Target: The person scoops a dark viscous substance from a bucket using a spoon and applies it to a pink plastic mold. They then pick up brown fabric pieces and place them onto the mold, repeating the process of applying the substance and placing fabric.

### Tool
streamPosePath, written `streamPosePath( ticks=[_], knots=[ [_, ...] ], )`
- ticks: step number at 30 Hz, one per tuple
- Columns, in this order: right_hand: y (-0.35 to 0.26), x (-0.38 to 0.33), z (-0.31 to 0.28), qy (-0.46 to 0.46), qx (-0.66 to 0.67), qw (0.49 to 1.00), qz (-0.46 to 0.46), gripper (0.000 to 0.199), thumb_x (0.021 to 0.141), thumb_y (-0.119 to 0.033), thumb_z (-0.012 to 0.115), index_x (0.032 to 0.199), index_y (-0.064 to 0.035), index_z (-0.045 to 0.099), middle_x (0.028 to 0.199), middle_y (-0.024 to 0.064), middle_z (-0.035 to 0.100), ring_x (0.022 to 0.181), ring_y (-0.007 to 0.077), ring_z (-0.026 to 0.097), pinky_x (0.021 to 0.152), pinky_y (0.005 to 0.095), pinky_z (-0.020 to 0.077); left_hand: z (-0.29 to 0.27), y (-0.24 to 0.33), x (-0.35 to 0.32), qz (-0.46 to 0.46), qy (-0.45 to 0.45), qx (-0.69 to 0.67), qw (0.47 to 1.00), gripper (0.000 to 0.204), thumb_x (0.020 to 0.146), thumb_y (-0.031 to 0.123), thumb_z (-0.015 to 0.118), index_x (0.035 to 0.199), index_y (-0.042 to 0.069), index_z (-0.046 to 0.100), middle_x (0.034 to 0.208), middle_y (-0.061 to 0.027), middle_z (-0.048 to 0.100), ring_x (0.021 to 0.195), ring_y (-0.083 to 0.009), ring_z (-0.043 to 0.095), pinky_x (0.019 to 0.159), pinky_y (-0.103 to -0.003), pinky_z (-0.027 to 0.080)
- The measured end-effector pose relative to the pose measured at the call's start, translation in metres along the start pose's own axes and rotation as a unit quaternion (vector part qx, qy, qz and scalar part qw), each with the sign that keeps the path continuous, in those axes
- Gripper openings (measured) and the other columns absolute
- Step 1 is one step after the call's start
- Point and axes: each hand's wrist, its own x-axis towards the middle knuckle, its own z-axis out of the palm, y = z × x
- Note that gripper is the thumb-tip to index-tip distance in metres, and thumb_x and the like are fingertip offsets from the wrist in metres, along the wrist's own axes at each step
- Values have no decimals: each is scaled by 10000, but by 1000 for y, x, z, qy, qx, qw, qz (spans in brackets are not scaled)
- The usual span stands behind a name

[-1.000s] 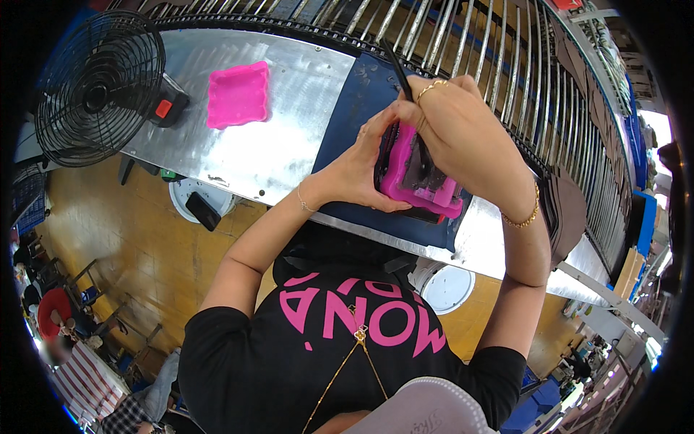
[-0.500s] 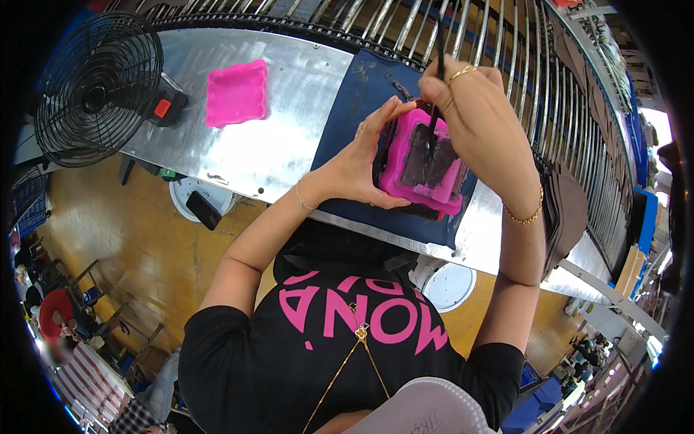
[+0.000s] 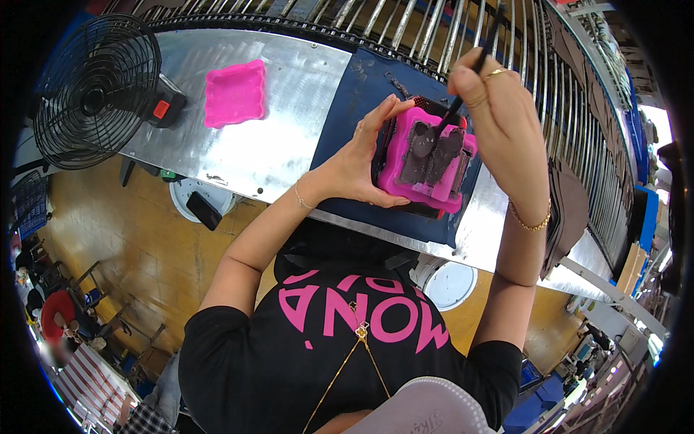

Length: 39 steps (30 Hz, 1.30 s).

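A long shiny metal table [image 3: 246, 145] runs along a rack of metal rollers [image 3: 405, 22], and a dark blue mat [image 3: 347, 108] lies on the table. The person stands at the table in a black shirt with pink letters.

On the mat sits a bright pink mold [image 3: 426, 163] with dark pieces lying in it. The left hand [image 3: 361, 163] is wrapped round the left side of the mold, thumb at the near edge and fingers curled over the far edge, holding it still. The right hand [image 3: 499, 108] is closed round a thin dark brush [image 3: 470, 79], and the tip comes down onto the dark pieces.

To do this well, I think the left hand should hold the mold firm so it does not slide on the mat. The brush should move softly and stay on the dark pieces, not on the pink rim.

Farther left on the table lies another pink tray [image 3: 233, 92], well away from the hands. A black fan [image 3: 97, 90] stands at the table's left end. Below is a yellow-brown floor [image 3: 108, 239], with a white round lid [image 3: 195, 199] under the table. At the right end, brown sheets [image 3: 567, 217] are stacked.
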Motion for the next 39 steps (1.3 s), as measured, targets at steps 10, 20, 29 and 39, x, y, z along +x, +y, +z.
streamPosePath(
  ticks=[10,20,29,39],
  knots=[
    [5,-3,9,-6,23,1000,8,180,953,-170,483,898,-14,552,731,115,532,762,306,548,790,388,352,0,1,0,-12,-5,-2,1000,1364,537,341,900,1503,150,-43,1496,-170,267,1374,-326,286,1133,-439,185],
    [6,-9,17,-36,25,999,-9,162,952,-139,487,898,-7,564,766,129,547,715,323,508,799,384,335,0,0,0,-7,-4,4,1000,1365,536,340,902,1503,161,-44,1495,-174,271,1377,-320,287,1132,-443,185],
    [7,-5,8,-7,-18,1000,-17,171,945,-148,491,913,-13,591,767,117,554,737,293,552,819,382,342,0,-1,0,-9,-3,-10,1000,1370,527,339,908,1506,176,-38,1497,-183,268,1380,-330,276,1133,-441,200],
    [5,-5,6,-20,-7,1000,20,160,933,-116,471,955,-31,606,771,96,565,764,283,566,816,387,349,-1,0,0,-5,-3,-3,1000,1361,532,325,907,1503,152,-31,1494,-180,273,1380,-322,276,1132,-439,202]
  ],
)
